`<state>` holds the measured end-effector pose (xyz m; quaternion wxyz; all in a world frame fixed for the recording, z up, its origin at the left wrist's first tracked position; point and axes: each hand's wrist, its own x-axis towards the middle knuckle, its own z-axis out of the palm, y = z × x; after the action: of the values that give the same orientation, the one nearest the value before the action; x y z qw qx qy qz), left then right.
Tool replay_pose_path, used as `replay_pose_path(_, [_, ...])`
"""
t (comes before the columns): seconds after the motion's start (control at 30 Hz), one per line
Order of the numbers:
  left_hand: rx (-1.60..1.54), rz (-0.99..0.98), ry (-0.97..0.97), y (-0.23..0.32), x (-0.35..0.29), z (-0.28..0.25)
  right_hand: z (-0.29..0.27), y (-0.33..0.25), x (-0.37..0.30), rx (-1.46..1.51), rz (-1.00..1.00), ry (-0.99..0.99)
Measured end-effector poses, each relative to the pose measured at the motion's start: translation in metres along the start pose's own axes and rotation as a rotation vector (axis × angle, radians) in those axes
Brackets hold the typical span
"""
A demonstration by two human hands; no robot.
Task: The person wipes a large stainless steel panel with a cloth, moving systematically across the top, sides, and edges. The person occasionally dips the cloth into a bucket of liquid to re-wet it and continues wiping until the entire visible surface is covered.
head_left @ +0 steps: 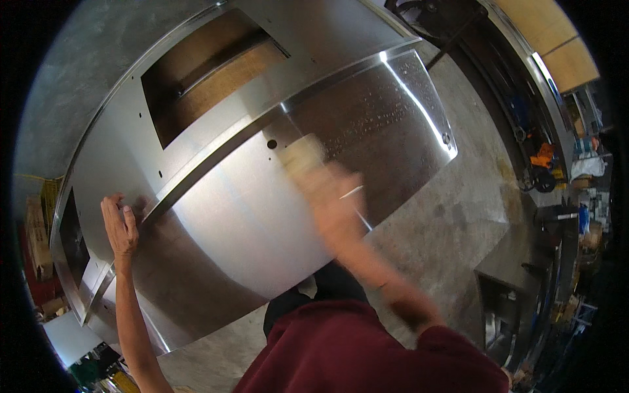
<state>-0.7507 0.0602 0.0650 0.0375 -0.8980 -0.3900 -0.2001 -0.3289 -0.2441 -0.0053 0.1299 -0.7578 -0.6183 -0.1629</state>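
Note:
A large brushed stainless-steel panel (pixel 236 203) stretches out in front of me, with a raised back section (pixel 216 121) rising behind it. My right hand (pixel 333 200), smeared by motion, is closed round a pale yellowish pad or folded cloth (pixel 303 156). The pad lies against the steel, just right of a small round hole (pixel 272 144); its exact kind is too blurred to tell. Droplets (pixel 367 128) dot the steel to the right of the pad. On the left, my left hand (pixel 120 226) rests against the raised section, thumb apart from its loosely bent fingers, holding nothing.
A rectangular opening (pixel 209 75) is cut in the raised section. Bare concrete floor (pixel 452 216) lies to the right. Dark machinery (pixel 491 72) stands at the upper right, with an orange item (pixel 542 156) near it. A metal frame with an opening (pixel 504 308) sits lower right.

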Motion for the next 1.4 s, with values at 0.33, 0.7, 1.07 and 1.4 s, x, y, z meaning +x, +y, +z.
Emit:
replay_pose_path(0.33, [0.046,-0.082,-0.05,-0.011,-0.004,0.01,0.049,-0.064,0.047,0.525,-0.324,0.187])
replay_pose_path(0.7, [-0.027,-0.291,-0.242,0.036,0.047,-0.004,0.016,0.074,0.071,0.301,0.24,0.116])
replay_pose_path(1.07, [0.009,0.044,0.182,0.039,0.076,0.05,0.026,-0.141,0.099,0.35,-0.656,-0.155])
replay_pose_path(1.4, [-0.001,0.081,0.093,0.043,0.095,0.055,0.058,0.189,0.082,-0.05,-0.219,0.044])
